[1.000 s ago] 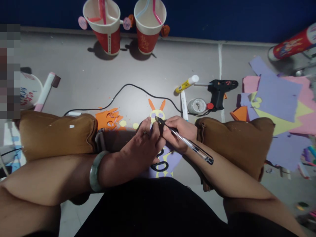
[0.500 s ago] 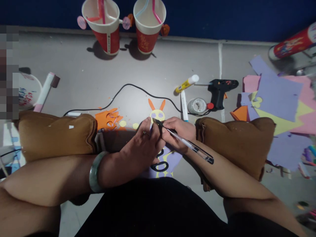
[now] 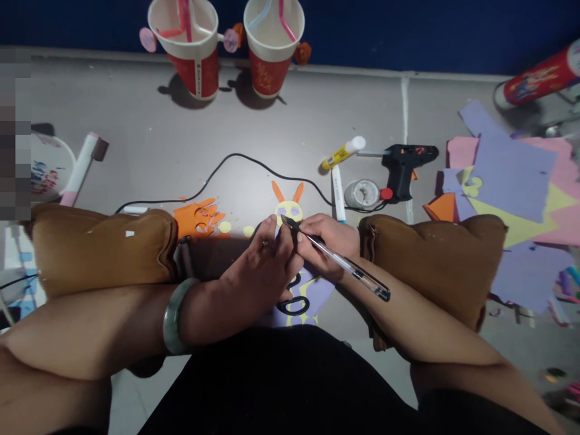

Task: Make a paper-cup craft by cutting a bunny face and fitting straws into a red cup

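My right hand (image 3: pixel 328 244) is closed around a clear-barrelled pen with a black grip (image 3: pixel 342 261). The pen slants, with its tip at the lower part of a paper rabbit head (image 3: pixel 294 205). This cutout is pale yellow, with orange ears and purple eye patches. My left hand (image 3: pixel 260 266) reaches in from the left, a ring on one finger. Its fingers lie bent and apart over the cutout's lower edge, pressing on it and covering what is beneath. Under my hands, black scissor handles (image 3: pixel 294 305) rest on purple and yellow paper (image 3: pixel 321 290).
Two red-and-white paper cups (image 3: pixel 272 72) with straws stand at the back. A glue gun (image 3: pixel 401 172), a glue stick (image 3: pixel 343 154) and a tape roll (image 3: pixel 362 193) lie right of centre. Orange scraps (image 3: pixel 190 219) are at left; coloured paper sheets (image 3: pixel 512 169) are piled at right.
The pen has tilted slightly, its back end shifting a little left and its tip a little up and left. My left hand stays in place.
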{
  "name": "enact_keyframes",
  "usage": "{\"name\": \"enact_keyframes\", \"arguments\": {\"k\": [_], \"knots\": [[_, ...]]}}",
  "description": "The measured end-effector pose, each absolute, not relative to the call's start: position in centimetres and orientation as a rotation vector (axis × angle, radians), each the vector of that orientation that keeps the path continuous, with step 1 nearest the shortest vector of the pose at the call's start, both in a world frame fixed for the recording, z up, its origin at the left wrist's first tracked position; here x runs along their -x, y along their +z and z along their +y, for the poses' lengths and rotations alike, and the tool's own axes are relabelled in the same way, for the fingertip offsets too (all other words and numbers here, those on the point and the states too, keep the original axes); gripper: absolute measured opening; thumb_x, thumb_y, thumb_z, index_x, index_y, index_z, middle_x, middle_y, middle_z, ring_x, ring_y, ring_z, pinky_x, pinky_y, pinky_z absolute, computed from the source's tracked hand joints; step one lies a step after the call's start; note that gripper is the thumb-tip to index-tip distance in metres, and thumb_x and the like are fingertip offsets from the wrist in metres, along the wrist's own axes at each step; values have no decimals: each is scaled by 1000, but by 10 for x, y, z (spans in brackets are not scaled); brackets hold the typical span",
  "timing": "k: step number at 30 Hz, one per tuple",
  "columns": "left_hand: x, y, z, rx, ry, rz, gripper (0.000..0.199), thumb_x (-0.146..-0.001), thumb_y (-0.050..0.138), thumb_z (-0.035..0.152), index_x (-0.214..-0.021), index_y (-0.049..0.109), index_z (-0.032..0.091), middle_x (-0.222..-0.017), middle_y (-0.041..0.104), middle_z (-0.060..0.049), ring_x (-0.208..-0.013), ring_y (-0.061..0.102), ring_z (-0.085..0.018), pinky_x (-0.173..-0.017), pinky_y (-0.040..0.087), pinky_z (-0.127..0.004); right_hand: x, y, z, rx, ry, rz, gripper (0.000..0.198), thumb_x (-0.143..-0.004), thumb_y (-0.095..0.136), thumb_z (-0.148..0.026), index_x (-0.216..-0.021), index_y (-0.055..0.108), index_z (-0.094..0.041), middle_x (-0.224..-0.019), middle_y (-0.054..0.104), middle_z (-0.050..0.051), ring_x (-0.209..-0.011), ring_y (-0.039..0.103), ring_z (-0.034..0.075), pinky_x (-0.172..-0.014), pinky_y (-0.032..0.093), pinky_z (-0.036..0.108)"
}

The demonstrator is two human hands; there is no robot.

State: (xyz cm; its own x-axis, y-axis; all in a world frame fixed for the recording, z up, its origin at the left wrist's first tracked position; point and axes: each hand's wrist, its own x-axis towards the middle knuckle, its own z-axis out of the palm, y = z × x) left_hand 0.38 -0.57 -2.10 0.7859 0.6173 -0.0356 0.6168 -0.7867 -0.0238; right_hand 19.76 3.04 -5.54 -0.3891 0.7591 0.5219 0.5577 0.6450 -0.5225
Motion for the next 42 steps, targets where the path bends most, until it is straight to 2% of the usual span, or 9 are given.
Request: {"name": "enact_keyframes", "arguments": {"k": [10,18,25,33,37,42], "knots": [[-3,-18,-5,2973,89,-1004,98,-82,75,68,-147,50,-1,-152,50,-34,-145,48,-47,-123,35,-58,-199,-57,29,1075,289,-2111,7,-92,61,-19,-92,57,-24,-81,74,2,-70,72,15,-56,56,24],[-4,-21,-5,2944,76,-1012,99,-79,76,72,-145,54,2,-150,54,-31,-144,50,-46,-121,38,-58,-199,-57,29,1055,336,-2087,22,-87,63,-11,-99,55,-27,-82,70,1,-71,70,18,-58,58,29],[-4,-21,-6,2987,62,-1030,94,-82,76,67,-144,53,0,-150,52,-32,-145,47,-47,-124,33,-59,-200,-53,27,1092,351,-2087,15,-89,63,-14,-95,56,-25,-82,71,1,-71,71,16,-59,58,27],[-3,-20,-5,2915,77,-988,93,-82,72,72,-142,56,3,-147,56,-29,-143,51,-44,-123,35,-57,-199,-54,26,1047,411,-2102,14,-91,64,-13,-92,57,-24,-82,73,2,-73,74,17,-59,59,28],[-4,-19,-5,2941,97,-998,97,-80,75,71,-144,54,0,-149,54,-32,-143,50,-46,-123,34,-58,-199,-54,28,1029,417,-2098,13,-91,64,-12,-92,57,-24,-83,73,2,-73,73,16,-61,59,26],[-4,-19,-5,2958,118,-1012,93,-83,73,69,-144,54,1,-149,54,-32,-140,53,-46,-122,35,-59,-198,-54,29,1020,411,-2105,10,-91,64,-14,-90,58,-22,-82,73,2,-73,73,15,-61,58,25]]}}
